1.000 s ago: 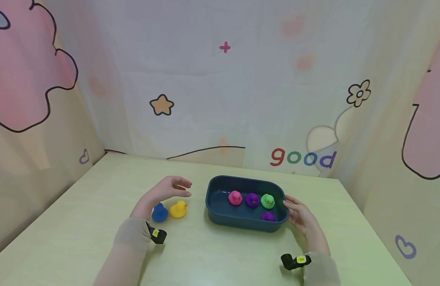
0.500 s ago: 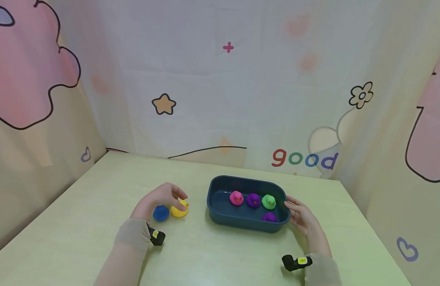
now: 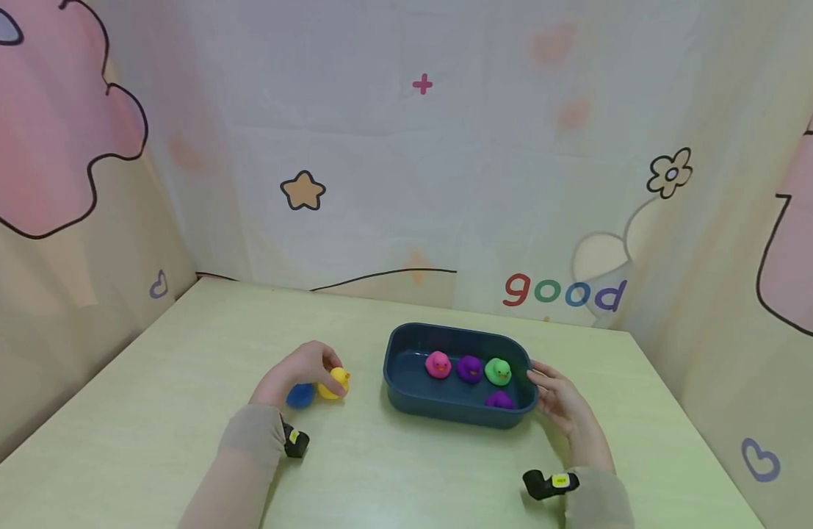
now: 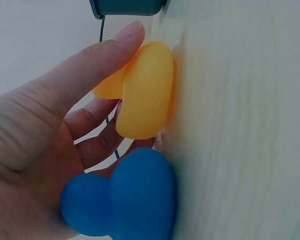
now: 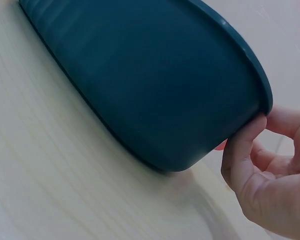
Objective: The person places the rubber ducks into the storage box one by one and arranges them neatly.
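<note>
Yellow duck newly in pinching left hand, with tub against loose-fingered right hand: seemingly secured, though unlifted.

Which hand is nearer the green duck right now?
Right. The right hand touches the outside of the tray at the end nearest the green duck; the left hand is beyond the tray's other end, at the yellow duck.
</note>
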Demonstrator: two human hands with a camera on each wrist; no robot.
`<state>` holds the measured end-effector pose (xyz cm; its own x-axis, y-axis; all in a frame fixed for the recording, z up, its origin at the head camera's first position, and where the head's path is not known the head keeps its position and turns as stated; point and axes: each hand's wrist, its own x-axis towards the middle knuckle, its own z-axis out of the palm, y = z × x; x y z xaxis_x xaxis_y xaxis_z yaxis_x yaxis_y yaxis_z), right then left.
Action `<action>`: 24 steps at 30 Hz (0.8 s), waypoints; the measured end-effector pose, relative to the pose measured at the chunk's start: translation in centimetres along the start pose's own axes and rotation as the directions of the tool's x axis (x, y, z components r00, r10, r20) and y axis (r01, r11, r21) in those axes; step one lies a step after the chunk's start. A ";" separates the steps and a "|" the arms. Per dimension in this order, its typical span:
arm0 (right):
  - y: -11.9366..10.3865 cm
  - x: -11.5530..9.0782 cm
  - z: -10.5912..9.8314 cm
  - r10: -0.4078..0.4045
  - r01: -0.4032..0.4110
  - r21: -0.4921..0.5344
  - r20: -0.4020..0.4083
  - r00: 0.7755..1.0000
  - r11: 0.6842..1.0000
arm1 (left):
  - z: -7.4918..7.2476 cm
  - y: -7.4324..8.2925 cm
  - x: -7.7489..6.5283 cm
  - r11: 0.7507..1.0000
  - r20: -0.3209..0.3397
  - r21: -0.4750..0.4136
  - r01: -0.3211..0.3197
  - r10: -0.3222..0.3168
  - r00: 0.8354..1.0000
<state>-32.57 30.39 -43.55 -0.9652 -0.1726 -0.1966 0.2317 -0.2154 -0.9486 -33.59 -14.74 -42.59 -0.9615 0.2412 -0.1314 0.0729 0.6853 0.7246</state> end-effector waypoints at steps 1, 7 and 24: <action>0.0 0.0 0.1 0.001 -0.001 0.004 0.001 1.000 1.000 | -0.1 0.0 0.0 1.000 -0.009 0.003 0.000 0.000 1.000; -0.1 0.1 0.3 0.007 -0.007 0.010 0.001 1.000 1.000 | -0.7 -0.2 -0.1 0.998 -0.070 -0.058 -0.002 -0.002 0.998; 0.1 0.1 0.1 -0.005 0.004 -0.032 -0.009 1.000 0.999 | -2.0 -1.6 -0.1 0.806 -0.049 -0.587 -0.072 0.054 0.997</action>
<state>-32.62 30.27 -43.67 -0.9673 -0.1631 -0.1944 0.2236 -0.1856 -0.9568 -34.16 -17.23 -42.33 -0.9680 0.2440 -0.0590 -0.0272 0.1313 0.9910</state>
